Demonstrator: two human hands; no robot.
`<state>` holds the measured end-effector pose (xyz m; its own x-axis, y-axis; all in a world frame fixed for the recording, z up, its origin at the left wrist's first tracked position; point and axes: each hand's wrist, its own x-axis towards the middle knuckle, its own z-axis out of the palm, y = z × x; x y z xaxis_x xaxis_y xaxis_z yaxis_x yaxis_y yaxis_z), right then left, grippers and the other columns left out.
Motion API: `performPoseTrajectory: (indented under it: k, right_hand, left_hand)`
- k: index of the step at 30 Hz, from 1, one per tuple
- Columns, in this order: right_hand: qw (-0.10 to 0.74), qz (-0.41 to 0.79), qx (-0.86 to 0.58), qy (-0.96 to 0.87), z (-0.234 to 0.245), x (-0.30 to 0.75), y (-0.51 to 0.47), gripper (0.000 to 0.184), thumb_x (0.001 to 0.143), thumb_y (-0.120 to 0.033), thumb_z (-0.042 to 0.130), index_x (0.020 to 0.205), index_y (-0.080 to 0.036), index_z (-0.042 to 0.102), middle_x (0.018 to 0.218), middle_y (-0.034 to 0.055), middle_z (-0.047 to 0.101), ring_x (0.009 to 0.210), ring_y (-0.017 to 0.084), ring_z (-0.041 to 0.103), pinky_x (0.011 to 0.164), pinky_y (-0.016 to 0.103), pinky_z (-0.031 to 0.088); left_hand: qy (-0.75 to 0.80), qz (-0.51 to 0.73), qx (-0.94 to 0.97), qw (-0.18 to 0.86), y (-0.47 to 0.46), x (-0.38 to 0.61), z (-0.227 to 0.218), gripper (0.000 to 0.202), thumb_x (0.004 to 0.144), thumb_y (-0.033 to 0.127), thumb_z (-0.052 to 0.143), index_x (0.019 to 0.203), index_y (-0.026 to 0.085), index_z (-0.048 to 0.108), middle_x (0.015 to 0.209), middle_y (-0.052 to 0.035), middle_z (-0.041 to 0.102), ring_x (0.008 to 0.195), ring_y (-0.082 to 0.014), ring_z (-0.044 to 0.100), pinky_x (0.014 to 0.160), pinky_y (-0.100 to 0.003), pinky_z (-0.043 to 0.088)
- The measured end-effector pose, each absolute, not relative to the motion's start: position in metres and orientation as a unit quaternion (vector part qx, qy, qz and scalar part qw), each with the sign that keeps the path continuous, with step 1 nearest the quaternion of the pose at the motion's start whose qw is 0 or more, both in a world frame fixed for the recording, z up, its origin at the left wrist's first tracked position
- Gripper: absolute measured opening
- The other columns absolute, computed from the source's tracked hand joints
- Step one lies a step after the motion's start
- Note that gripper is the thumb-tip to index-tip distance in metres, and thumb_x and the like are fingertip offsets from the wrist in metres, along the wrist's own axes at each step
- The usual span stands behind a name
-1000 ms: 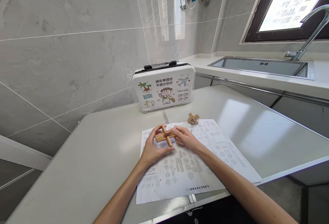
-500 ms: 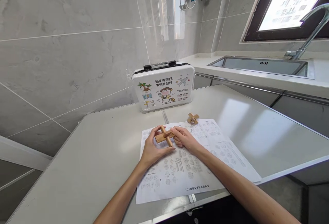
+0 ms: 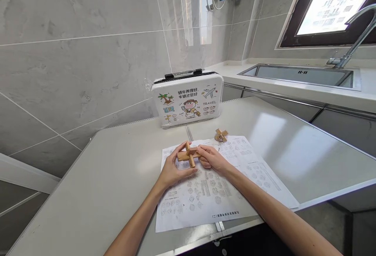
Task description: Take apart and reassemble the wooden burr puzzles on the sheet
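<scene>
Crossed wooden bars form a burr puzzle (image 3: 184, 155), held between my two hands above a printed sheet (image 3: 202, 209). My left hand (image 3: 171, 171) curves around it, with the fingers at the top end of one bar and the thumb near that bar's lower end. My right hand (image 3: 212, 157) is closed on the puzzle's right end; its fingers hide that end. Beyond my right hand, at the sheet's far edge, sits another small wooden puzzle (image 3: 221, 135) with bars sticking out.
A white case (image 3: 188, 99) with cartoon prints and a black handle stands at the back of the pale table (image 3: 117, 185), near the grey tiled wall. On the right a counter holds a sink (image 3: 296, 76) and a curved faucet (image 3: 352, 38).
The puzzle has turned slightly in my hands, so its crossing bar stands more upright. My left hand has shifted a little with it.
</scene>
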<state>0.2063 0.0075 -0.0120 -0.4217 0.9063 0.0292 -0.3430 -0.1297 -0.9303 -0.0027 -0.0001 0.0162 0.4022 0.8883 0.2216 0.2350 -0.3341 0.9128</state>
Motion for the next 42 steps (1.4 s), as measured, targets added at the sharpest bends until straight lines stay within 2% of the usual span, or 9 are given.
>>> performPoseTrajectory:
  k: [4,10,22,29,32,35,37,40,42]
  right_hand:
    - [0.471,0.680,-0.296,-0.477,-0.016,0.203,0.008,0.045,0.091,-0.064,0.069,0.087,-0.021,0.057,0.053,-0.0126,0.031,0.042,0.005,0.022,0.041,0.020,0.014]
    - [0.492,0.655,-0.311,-0.482,-0.018,0.201,0.005,0.044,0.093,-0.062,0.067,0.082,-0.022,0.053,0.051,-0.0117,0.034,0.041,0.006,0.026,0.041,0.020,0.019]
    - [0.486,0.673,-0.324,-0.454,-0.013,0.205,0.010,0.048,0.086,-0.066,0.072,0.084,-0.021,0.057,0.053,-0.0121,0.031,0.042,0.006,0.030,0.042,0.021,0.024]
    - [0.506,0.650,-0.350,-0.446,-0.015,0.205,0.010,0.052,0.086,-0.068,0.072,0.077,-0.022,0.050,0.052,-0.0113,0.035,0.043,0.007,0.034,0.043,0.021,0.027]
    - [0.515,0.632,-0.364,-0.450,-0.013,0.205,0.011,0.052,0.085,-0.069,0.071,0.076,-0.023,0.050,0.050,-0.0111,0.036,0.042,0.007,0.034,0.043,0.021,0.027]
    - [0.525,0.616,-0.379,-0.448,-0.011,0.205,0.010,0.054,0.084,-0.071,0.072,0.076,-0.023,0.049,0.049,-0.0109,0.036,0.041,0.008,0.034,0.041,0.021,0.025]
    - [0.533,0.607,-0.388,-0.443,-0.012,0.206,0.010,0.055,0.084,-0.071,0.072,0.075,-0.023,0.048,0.050,-0.0102,0.037,0.041,0.007,0.034,0.041,0.022,0.025]
    - [0.538,0.599,-0.396,-0.441,-0.013,0.206,0.010,0.054,0.085,-0.071,0.071,0.075,-0.023,0.049,0.053,-0.0090,0.040,0.042,0.007,0.036,0.041,0.021,0.027]
    - [0.539,0.604,-0.397,-0.434,-0.014,0.207,0.010,0.053,0.085,-0.071,0.071,0.075,-0.022,0.051,0.054,-0.0087,0.041,0.042,0.007,0.037,0.040,0.021,0.027]
  left_hand:
    - [0.400,0.389,0.719,0.414,0.000,-0.001,0.013,0.095,0.067,0.030,0.095,0.151,0.029,0.050,0.154,-0.0094,0.057,0.140,-0.0315,0.055,0.122,-0.049,0.040]
    - [0.426,0.392,0.726,0.371,-0.004,0.003,0.013,0.093,0.062,0.032,0.098,0.144,0.031,0.054,0.148,-0.0076,0.061,0.125,-0.0289,0.064,0.111,-0.047,0.050]
    - [0.410,0.410,0.729,0.364,0.001,-0.002,0.011,0.086,0.067,0.034,0.094,0.142,0.026,0.053,0.144,-0.0115,0.062,0.132,-0.0316,0.061,0.115,-0.048,0.048]
    - [0.407,0.388,0.724,0.400,-0.002,0.000,0.017,0.093,0.081,0.032,0.084,0.158,0.036,0.033,0.144,-0.0081,0.064,0.130,-0.0267,0.063,0.117,-0.048,0.045]
    - [0.390,0.377,0.744,0.391,-0.002,0.002,0.019,0.064,0.087,0.032,0.079,0.145,0.034,0.053,0.140,-0.0058,0.066,0.126,-0.0248,0.065,0.116,-0.045,0.046]
    - [0.379,0.370,0.749,0.398,-0.001,0.002,0.018,0.039,0.092,0.034,0.073,0.130,0.028,0.066,0.121,-0.0051,0.075,0.113,-0.0234,0.071,0.111,-0.044,0.051]
    - [0.386,0.367,0.740,0.410,-0.001,0.002,0.016,0.032,0.093,0.037,0.072,0.124,0.026,0.069,0.110,-0.0042,0.078,0.106,-0.0234,0.074,0.107,-0.044,0.055]
    - [0.404,0.362,0.721,0.431,0.000,0.002,0.012,0.032,0.092,0.041,0.072,0.120,0.025,0.073,0.106,-0.0043,0.079,0.102,-0.0244,0.075,0.101,-0.043,0.059]
    - [0.418,0.369,0.696,0.452,0.002,0.002,0.007,0.034,0.091,0.043,0.073,0.119,0.024,0.074,0.105,-0.0054,0.080,0.097,-0.0250,0.076,0.088,-0.040,0.064]
